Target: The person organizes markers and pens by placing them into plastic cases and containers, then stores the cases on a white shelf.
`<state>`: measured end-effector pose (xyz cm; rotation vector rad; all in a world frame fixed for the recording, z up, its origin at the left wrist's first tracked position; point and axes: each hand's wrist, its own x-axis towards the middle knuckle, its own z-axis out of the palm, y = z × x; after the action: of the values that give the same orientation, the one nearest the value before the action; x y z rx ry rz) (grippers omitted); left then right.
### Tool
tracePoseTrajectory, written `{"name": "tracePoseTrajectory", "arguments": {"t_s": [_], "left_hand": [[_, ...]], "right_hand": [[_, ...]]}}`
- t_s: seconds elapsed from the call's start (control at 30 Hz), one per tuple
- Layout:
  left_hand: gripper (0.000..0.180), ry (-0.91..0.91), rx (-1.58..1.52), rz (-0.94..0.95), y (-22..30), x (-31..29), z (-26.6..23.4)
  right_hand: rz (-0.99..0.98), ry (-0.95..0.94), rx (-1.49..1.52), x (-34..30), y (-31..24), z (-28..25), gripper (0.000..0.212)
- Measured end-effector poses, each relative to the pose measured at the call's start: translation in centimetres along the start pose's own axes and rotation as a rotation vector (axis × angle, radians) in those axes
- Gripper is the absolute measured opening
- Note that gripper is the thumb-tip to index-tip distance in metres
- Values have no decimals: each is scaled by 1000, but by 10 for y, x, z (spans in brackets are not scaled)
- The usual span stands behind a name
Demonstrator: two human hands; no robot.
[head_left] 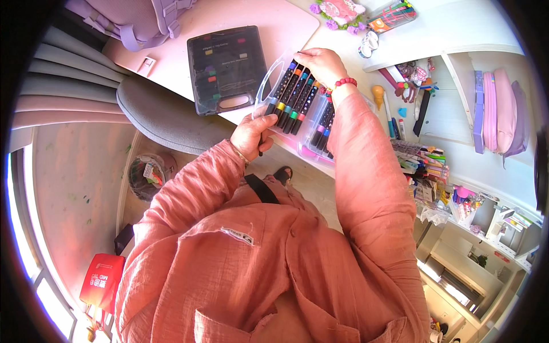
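A row of black dotted markers (297, 96) with coloured bands lies in a clear plastic marker case (311, 114) with a rounded handle. My left hand (250, 139) grips the near left side of the case, thumb pressed beside the marker ends. A slim dark tip shows under its fingers; what that belongs to is unclear. At the far end of the row, the fingers of my right hand (323, 67) are closed near a marker's end, and whether they hold the marker or the case edge is hidden. More markers stand in the case's other part, by my right sleeve.
A dark closed case (226, 68) with a handle lies on the pink desk (289, 23). A grey chair (166, 114) stands at the left, with a waste bin (151, 176) below. Pens and pencil pouches (496, 111) fill the right shelf. A lilac bag (134, 23) sits far left.
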<state>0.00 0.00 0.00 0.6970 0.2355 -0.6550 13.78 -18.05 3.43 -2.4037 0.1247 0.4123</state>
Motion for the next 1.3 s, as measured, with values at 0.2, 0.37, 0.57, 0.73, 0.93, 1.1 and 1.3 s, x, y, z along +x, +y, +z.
{"name": "tracePoseTrajectory", "arguments": {"t_s": [0.2, 0.37, 0.57, 0.73, 0.93, 1.1, 1.3], "left_hand": [[34, 85, -30, -14, -5, -1, 7], [33, 146, 0, 13, -5, 0, 8], [30, 213, 27, 34, -1, -3, 11], [27, 236, 59, 16, -1, 1, 15], [27, 199, 169, 12, -3, 9, 8], [23, 195, 73, 56, -7, 13, 5], [32, 135, -147, 11, -4, -3, 50]], "right_hand": [[64, -76, 20, 3, 6, 0, 38], [57, -32, 34, 5, 4, 4, 39], [80, 15, 1, -3, -4, 8, 37], [-39, 89, -13, -8, 2, 5, 28], [-17, 318, -382, -25, -27, 2, 36], [-218, 458, -208, -105, -70, -23, 39], [-646, 560, 78, -214, -47, -38, 32]]}}
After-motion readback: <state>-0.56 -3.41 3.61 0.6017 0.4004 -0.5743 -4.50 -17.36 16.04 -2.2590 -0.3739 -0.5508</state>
